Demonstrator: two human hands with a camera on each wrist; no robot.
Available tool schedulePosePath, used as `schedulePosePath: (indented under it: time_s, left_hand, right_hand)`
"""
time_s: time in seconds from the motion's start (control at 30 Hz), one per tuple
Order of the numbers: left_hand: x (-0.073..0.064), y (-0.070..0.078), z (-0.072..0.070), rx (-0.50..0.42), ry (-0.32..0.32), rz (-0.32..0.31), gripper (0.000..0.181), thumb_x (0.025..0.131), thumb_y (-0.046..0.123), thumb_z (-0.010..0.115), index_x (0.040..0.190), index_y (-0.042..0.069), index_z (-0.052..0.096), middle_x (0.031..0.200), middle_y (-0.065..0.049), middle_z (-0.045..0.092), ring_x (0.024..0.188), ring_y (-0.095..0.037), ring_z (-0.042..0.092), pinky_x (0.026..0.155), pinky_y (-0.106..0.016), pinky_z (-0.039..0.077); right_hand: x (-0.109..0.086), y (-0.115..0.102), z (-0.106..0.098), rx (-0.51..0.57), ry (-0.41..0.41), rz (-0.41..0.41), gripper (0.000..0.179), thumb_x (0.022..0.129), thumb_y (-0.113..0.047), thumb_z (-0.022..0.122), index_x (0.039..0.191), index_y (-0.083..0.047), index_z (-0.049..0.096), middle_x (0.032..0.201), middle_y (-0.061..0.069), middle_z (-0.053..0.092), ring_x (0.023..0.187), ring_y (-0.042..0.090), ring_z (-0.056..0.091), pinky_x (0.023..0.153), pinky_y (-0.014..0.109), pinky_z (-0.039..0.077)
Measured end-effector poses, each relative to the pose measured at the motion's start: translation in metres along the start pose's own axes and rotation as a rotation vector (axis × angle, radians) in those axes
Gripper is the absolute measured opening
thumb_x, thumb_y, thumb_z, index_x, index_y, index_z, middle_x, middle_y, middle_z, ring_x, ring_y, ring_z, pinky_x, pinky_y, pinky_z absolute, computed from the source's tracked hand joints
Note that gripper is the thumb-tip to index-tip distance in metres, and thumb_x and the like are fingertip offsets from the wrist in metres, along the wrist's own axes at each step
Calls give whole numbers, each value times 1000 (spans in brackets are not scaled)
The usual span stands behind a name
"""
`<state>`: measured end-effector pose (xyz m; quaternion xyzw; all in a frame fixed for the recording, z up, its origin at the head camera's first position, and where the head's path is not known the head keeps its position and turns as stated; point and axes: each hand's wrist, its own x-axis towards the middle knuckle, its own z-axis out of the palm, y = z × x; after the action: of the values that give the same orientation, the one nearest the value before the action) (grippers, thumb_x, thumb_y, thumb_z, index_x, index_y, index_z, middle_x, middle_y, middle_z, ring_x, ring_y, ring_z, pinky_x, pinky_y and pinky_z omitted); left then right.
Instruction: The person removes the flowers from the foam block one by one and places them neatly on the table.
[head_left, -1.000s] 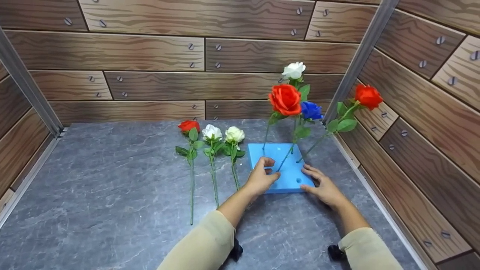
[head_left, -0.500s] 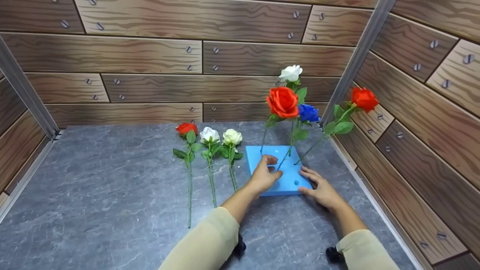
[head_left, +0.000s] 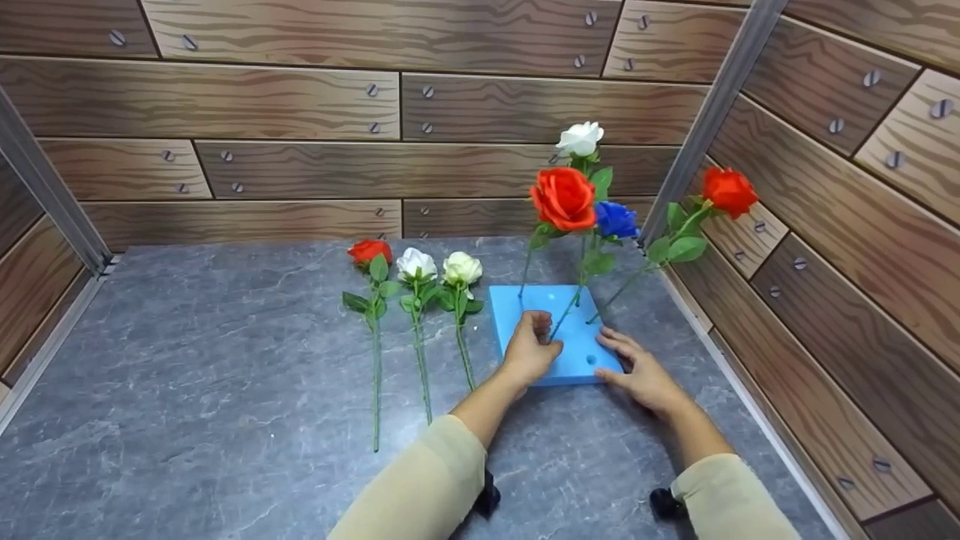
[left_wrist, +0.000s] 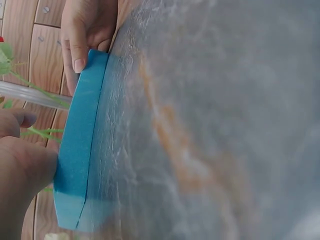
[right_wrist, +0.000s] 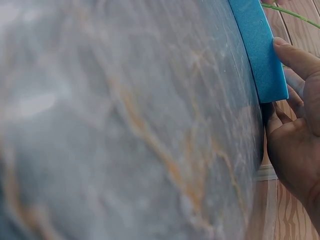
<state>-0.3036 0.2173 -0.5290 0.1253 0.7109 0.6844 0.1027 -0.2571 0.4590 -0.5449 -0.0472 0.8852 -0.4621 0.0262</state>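
A blue foam block (head_left: 579, 351) lies on the tabletop with roses standing in it. My left hand (head_left: 529, 352) is over its left part, thumb and fingers about the lower stem of the blue rose (head_left: 616, 220), which leans right; the thumb hides the stem's foot. At the block's front right corner my right hand (head_left: 643, 377) rests, fingers along the side and thumb near the front edge. In the right wrist view that thumb touches the block (right_wrist: 260, 55). Also upright are a white rose (head_left: 580, 139), a large red rose (head_left: 562, 199) and a red rose leaning right (head_left: 729, 192).
Left of the block lie a red rose (head_left: 370, 253), a white rose (head_left: 416, 265) and a cream rose (head_left: 462, 269), stems toward me. A bare hole (head_left: 591, 360) shows near the block's front right. Wood-patterned walls (head_left: 300, 169) enclose the grey tabletop (head_left: 225, 360).
Both hands stay at the block, and the left remains by the blue rose's stem. The whole view shifts slightly; the roses keep their places.
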Motion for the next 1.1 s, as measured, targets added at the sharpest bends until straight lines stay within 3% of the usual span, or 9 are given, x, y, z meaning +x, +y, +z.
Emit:
schedulePosePath:
  time_s: [0.13, 0.2, 0.27, 0.37, 0.43, 0.5, 0.7, 0.93, 1.1]
  left_hand:
    - [0, -1, -1, -11, -21, -10, 51, 104, 3, 65, 152, 0, 48, 156, -17, 55, 151, -35, 51, 129, -42, 44]
    - [0, -1, -1, -8, -32, -11, 53, 104, 3, 65, 154, 0, 46, 159, -17, 54, 155, -36, 48, 131, -43, 42]
    - [0, -1, -1, -2, -47, -12, 57, 104, 2, 65, 157, 1, 44, 163, -16, 51, 158, -36, 45, 133, -44, 40]
    - [0, -1, -1, 18, -76, -25, 64, 105, 2, 63, 163, 2, 37, 168, -14, 47, 161, -35, 41, 134, -46, 38]
    - [0, 0, -1, 52, -95, -36, 68, 106, 4, 62, 167, 4, 32, 171, -12, 44, 162, -34, 40, 133, -46, 39]
    - [0, 2, 0, 95, -112, -49, 71, 107, 6, 62, 169, 7, 29, 173, -10, 43, 162, -32, 40, 132, -47, 40]
    - [1, 4, 2, 183, -117, -67, 72, 107, 11, 63, 171, 13, 29, 171, -5, 48, 161, -27, 43, 130, -46, 42]
    - [0, 1, 2, 133, -93, -33, 61, 106, 5, 63, 164, 9, 43, 161, -7, 58, 154, -30, 50, 128, -46, 45]
    - [-2, 2, 1, 93, -94, -15, 56, 106, 4, 62, 160, 9, 49, 156, -7, 62, 151, -31, 53, 127, -45, 46]
  right_hand:
    - [1, 2, 1, 9, 2, 3, 70, 99, -17, 80, 160, -1, 50, 177, 22, 29, 168, 45, 18, 121, 3, 25]
    - [1, 3, 1, 14, -7, 7, 72, 100, -19, 80, 161, -2, 48, 178, 21, 27, 168, 44, 17, 116, -1, 24]
    - [0, 4, 2, 25, -13, 16, 73, 100, -20, 80, 162, -2, 47, 179, 20, 26, 169, 44, 16, 125, 8, 26]
    - [0, 4, 2, 35, -20, 23, 74, 100, -20, 80, 163, -2, 46, 179, 19, 25, 169, 43, 14, 136, 35, 24]
    - [0, 4, 1, 36, -21, 22, 73, 100, -20, 80, 163, -2, 46, 179, 19, 25, 169, 43, 14, 136, 50, 20]
    - [0, 3, 1, 31, -18, 22, 73, 101, -19, 80, 163, -1, 46, 179, 20, 25, 169, 44, 14, 135, 55, 19]
    - [2, 1, 1, 27, -20, 22, 73, 100, -19, 80, 163, -2, 46, 179, 20, 25, 169, 44, 13, 136, 52, 19]
    - [2, 3, 2, 7, -12, 28, 74, 101, -22, 79, 163, -1, 45, 179, 21, 24, 169, 44, 15, 136, 52, 21]
    - [0, 4, 1, 8, -13, 23, 75, 101, -23, 79, 164, -3, 44, 180, 20, 24, 169, 43, 15, 134, 29, 27]
